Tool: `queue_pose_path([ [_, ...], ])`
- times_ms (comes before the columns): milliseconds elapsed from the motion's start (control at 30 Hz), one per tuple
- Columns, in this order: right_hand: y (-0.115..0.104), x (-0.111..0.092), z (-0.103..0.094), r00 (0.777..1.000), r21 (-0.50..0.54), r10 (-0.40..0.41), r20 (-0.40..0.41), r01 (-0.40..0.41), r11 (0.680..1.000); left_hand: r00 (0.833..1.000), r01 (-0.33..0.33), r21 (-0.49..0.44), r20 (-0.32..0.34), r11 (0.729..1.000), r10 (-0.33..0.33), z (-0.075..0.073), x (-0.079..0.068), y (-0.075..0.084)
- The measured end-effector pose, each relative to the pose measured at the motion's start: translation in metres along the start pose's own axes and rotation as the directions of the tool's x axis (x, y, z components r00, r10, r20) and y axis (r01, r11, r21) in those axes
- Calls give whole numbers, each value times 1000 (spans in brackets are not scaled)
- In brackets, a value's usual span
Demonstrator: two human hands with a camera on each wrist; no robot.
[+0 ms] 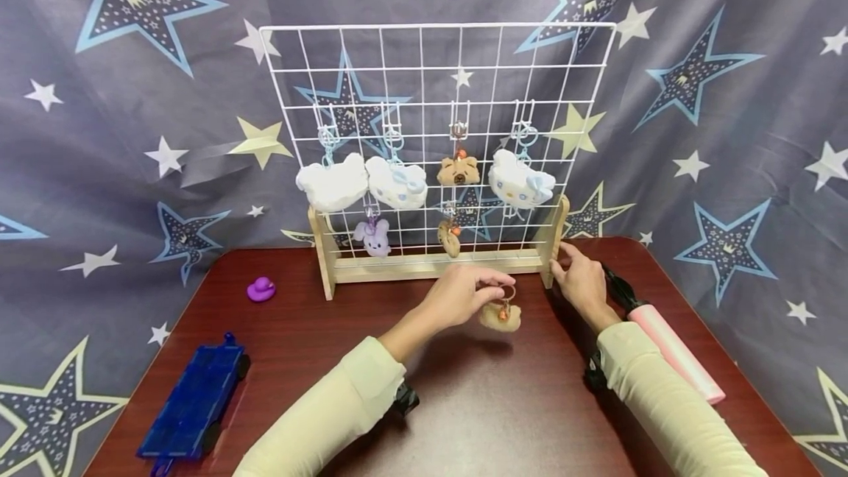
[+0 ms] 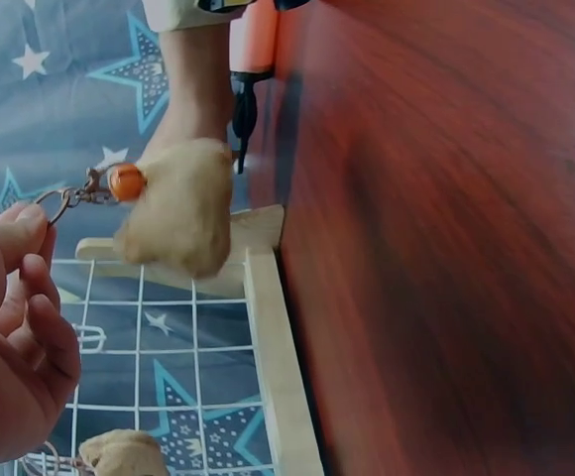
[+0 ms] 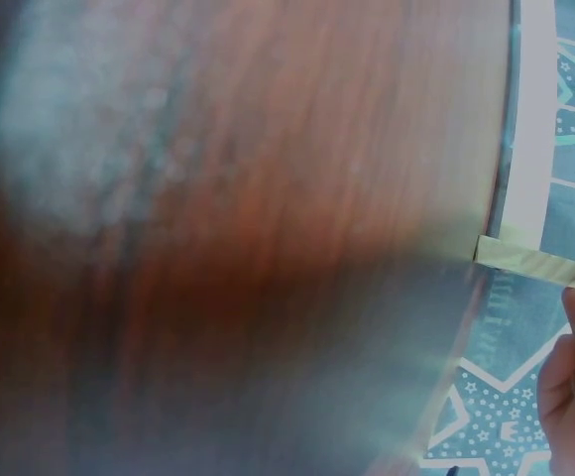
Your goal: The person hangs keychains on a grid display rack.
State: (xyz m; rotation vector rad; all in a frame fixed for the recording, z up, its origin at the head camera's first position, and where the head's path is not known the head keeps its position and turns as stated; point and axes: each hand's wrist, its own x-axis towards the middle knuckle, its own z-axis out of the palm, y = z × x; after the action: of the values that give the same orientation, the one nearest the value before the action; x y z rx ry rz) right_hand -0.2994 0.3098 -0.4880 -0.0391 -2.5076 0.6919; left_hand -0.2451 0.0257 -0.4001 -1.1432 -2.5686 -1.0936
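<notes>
Between its thumb and fingers, my left hand (image 1: 457, 294) pinches the metal ring of a tan plush keychain (image 1: 500, 318). The plush dangles in front of the rack, an orange bead (image 2: 126, 181) on its clasp. At the right end of the white wire grid rack (image 1: 440, 69), my right hand (image 1: 581, 284) grips the wooden side leg (image 1: 558, 234) low down. On the rack's hooks hang white plush keychains (image 1: 334, 184), a brown bear keychain (image 1: 458, 171), a lilac plush keychain (image 1: 373, 238) and another tan plush keychain (image 1: 449, 240).
A pink umbrella (image 1: 676, 352) with a black end lies right of my right forearm. On the left of the dark red table (image 1: 503, 403) are a purple rubber duck (image 1: 261, 289) and a blue wheeled toy car base (image 1: 192, 402). A star-patterned cloth (image 1: 218, 109) hangs behind.
</notes>
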Motion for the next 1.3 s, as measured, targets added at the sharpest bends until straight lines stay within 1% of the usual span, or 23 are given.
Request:
queue_pose_path([
  [167,0,1,-1,1000,0,-9,-4,9,1000,998,-6,14,-65,1000,6,2,13,3],
  [300,0,0,-2,1000,0,-6,-5,6,1000,993,39,-1,-111,999,-39,3,21,4],
  [467,0,1,-2,1000,-2,11,-5,-11,1000,982,88,-23,-166,996,-90,5,30,1],
  [700,2,0,-1,1000,-12,10,3,-10,1000,972,124,-17,-201,992,-125,5,43,-1],
  [933,3,0,-3,1000,-9,16,-2,-16,1000,966,118,17,-234,993,-111,6,57,0],
  [1033,2,0,-2,1000,-9,31,0,-31,999,962,115,6,-251,993,-110,8,64,0],
  [1300,-1,0,-2,999,-22,39,24,-39,999,939,178,-19,-297,984,-175,15,79,-4],
])
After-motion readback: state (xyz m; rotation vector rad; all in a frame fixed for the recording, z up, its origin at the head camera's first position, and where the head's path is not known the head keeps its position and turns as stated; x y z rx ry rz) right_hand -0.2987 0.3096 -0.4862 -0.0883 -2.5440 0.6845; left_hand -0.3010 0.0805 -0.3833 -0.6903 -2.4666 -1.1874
